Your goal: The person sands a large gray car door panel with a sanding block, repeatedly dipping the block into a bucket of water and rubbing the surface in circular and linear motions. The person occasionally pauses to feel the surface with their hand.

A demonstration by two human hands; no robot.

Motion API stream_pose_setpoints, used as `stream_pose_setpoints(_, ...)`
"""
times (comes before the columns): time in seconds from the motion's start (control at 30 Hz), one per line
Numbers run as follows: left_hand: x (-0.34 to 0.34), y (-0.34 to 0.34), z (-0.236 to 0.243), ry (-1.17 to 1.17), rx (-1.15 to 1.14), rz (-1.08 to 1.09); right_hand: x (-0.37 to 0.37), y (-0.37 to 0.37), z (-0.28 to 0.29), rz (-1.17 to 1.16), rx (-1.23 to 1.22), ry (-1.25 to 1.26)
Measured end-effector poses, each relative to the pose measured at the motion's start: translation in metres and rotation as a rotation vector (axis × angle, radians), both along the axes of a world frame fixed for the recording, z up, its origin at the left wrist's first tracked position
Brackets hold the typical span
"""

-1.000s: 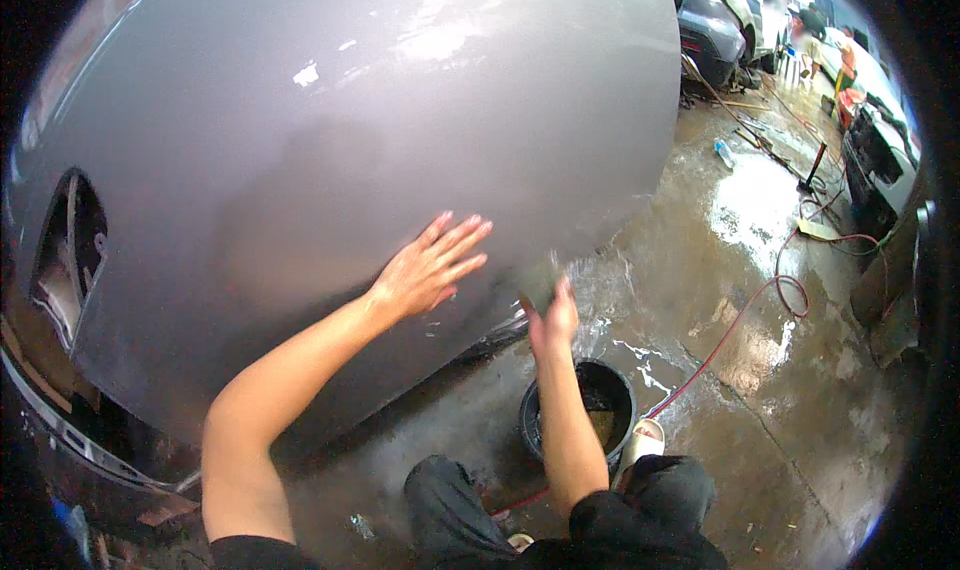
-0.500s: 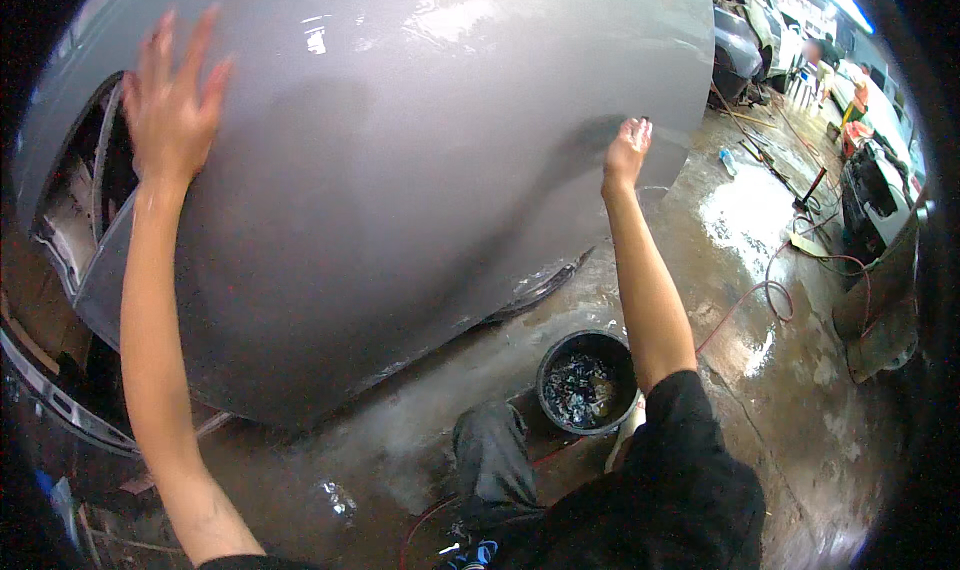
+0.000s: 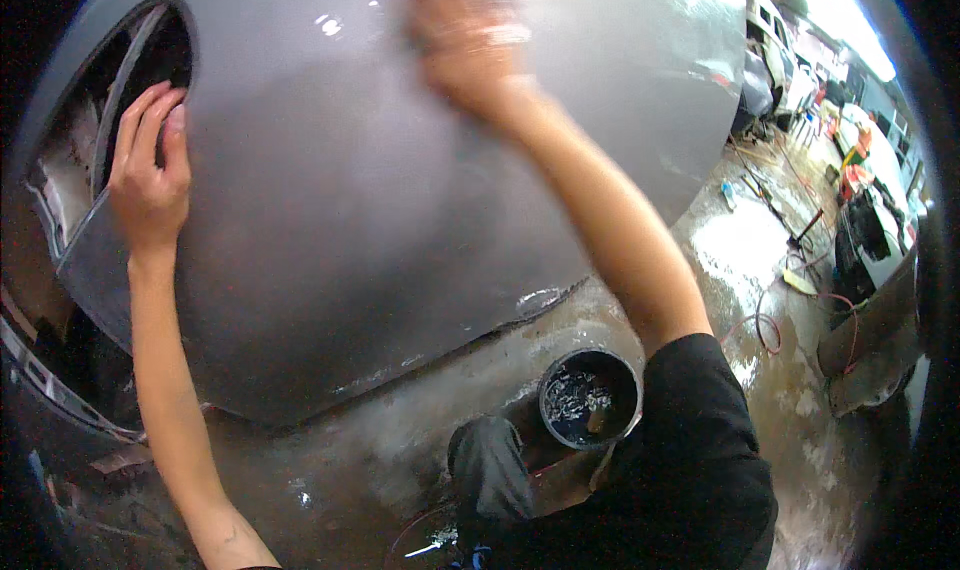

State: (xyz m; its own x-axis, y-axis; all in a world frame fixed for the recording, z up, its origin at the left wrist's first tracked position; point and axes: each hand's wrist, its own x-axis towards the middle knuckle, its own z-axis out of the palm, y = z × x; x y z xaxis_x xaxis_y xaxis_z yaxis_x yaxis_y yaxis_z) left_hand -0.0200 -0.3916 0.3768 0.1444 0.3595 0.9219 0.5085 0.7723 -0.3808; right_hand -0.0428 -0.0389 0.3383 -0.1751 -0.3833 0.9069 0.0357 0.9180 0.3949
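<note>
A large grey car body panel [image 3: 330,190] fills the middle, wet in patches. My left hand [image 3: 150,165] rests at the edge of the dark cutout [image 3: 75,190] on the panel's left, fingers bent and slightly apart. My right hand [image 3: 465,55] is smeared by motion high on the panel, arm stretched out; whether it holds anything is unclear. Below the panel's lower edge, a black bucket [image 3: 570,395] of liquid stands on the wet floor beside my dark-trousered leg [image 3: 485,470].
At the right, hoses [image 3: 770,330], tools [image 3: 805,230] and a red container [image 3: 855,180] lie or stand on the wet floor. A detached dark car part [image 3: 865,225] stands there, with car bodies [image 3: 760,60] farther back. A curved body edge [image 3: 55,380] runs along the lower left.
My left hand has moved left and up, then slightly down to the cutout's edge. My right hand, earlier near the bucket with a greenish pad, has swept far up and leftward across the panel.
</note>
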Motion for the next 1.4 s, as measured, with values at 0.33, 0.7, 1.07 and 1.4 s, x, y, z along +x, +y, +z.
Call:
stream_pose_setpoints(0.33,0.000,-0.002,-0.005,-0.116,0.223,0.046,0.032,-0.129,0.001,0.334,-0.024,-0.158)
stream_pose_setpoints(0.7,-0.013,-0.060,-0.007,-0.116,0.195,0.058,-0.014,-0.102,0.094,-0.139,-0.070,-0.007)
stream_pose_setpoints(1.07,-0.013,-0.051,-0.006,-0.106,0.227,-0.018,0.033,-0.141,0.097,0.184,-0.072,-0.021)
stream_pose_setpoints(1.4,-0.024,-0.063,0.000,-0.102,0.187,-0.073,0.044,-0.179,0.090,0.191,-0.155,-0.148)
